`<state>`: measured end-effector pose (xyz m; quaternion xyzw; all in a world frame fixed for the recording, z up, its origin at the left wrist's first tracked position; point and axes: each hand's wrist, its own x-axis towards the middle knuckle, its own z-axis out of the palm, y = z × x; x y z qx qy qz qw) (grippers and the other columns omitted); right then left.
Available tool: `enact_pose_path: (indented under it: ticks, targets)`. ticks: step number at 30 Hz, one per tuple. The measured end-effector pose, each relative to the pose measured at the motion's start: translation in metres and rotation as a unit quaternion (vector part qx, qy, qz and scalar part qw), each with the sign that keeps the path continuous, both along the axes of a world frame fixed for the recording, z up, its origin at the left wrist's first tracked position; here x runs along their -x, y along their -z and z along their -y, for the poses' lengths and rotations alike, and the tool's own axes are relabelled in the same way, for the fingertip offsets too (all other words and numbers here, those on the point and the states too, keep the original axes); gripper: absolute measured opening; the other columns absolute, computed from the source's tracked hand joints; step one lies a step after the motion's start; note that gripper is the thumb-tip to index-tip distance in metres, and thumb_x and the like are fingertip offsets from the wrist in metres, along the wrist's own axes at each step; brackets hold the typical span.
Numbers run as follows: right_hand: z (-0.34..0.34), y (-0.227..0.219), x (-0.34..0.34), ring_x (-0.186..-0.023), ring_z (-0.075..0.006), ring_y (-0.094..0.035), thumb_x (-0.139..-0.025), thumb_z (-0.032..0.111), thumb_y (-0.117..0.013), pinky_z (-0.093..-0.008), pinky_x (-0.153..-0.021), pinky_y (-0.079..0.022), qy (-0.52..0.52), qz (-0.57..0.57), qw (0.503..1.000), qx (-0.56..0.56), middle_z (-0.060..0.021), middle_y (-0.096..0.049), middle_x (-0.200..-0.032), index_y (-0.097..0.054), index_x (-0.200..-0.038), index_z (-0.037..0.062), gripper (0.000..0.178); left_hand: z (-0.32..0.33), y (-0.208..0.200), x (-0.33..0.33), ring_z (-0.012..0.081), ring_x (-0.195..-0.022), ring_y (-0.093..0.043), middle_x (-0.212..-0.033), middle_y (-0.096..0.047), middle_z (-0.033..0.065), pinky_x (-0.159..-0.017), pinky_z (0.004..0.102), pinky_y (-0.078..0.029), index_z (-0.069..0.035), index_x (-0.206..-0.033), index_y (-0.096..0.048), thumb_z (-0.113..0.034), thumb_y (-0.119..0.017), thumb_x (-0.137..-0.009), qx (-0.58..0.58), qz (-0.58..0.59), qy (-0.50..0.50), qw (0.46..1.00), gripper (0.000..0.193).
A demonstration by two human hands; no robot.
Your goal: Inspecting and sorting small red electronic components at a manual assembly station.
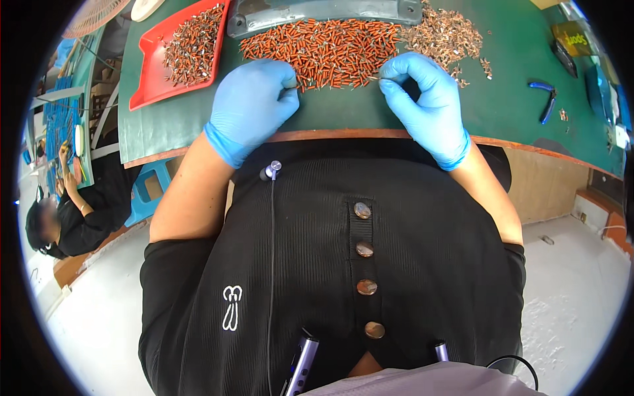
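My left hand [252, 105], in a blue glove, is closed in a pinch at the near left edge of a pile of small orange parts with metal ends [330, 49]. Opposite it, at the pile's near right edge, my gloved right hand [428, 99] pinches with thumb and forefinger. Whatever sits between the fingertips of either hand is too small to make out. Beyond my right hand spreads a heap of small copper-coloured metal pieces [446, 36].
A red scoop-shaped tray [146, 82] with similar small parts lies left on the green table [343, 115]. A grey plastic bin [323, 9] stands behind the pile. Blue-handled pliers [547, 102] lie at right. At far left, another person [86, 211] sits near a blue stool [150, 191].
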<state>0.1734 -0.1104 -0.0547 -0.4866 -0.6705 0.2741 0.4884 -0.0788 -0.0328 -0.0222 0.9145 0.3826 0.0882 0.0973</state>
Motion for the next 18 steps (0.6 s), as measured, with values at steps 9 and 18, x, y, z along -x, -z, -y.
enact_pose_path:
  ticks: [9, 18]
  targets:
    - [-0.027, -0.032, 0.025, -0.087, -0.0066, -0.058, -0.094, 0.000, -0.062, -0.0227, -0.079, -0.049, -0.072, -0.144, 0.985, 0.054, -0.0009, -0.063, -0.095, -0.060, -0.107, 0.0011, 0.013, -0.011, -0.042, -0.030, 0.0039, -0.067, -0.057, -0.076, -0.064, 0.0000, -0.061, 0.0217, -0.047, 0.000, -0.091, -0.067, -0.007, -0.069, -0.084, 0.349, 0.287, -0.051, 0.890, 0.010]
    - [-0.054, -0.045, 0.039, -0.072, -0.0085, -0.060, -0.090, 0.001, -0.061, -0.0253, -0.065, -0.050, 0.056, -0.158, 0.986, -0.008, -0.0045, -0.063, -0.080, -0.056, -0.095, 0.0017, 0.007, -0.028, -0.046, -0.051, 0.0035, -0.073, -0.056, -0.084, -0.063, 0.0010, -0.063, 0.0198, -0.047, 0.000, -0.098, -0.065, -0.002, -0.066, -0.084, 0.409, 0.410, -0.045, 0.814, 0.014]
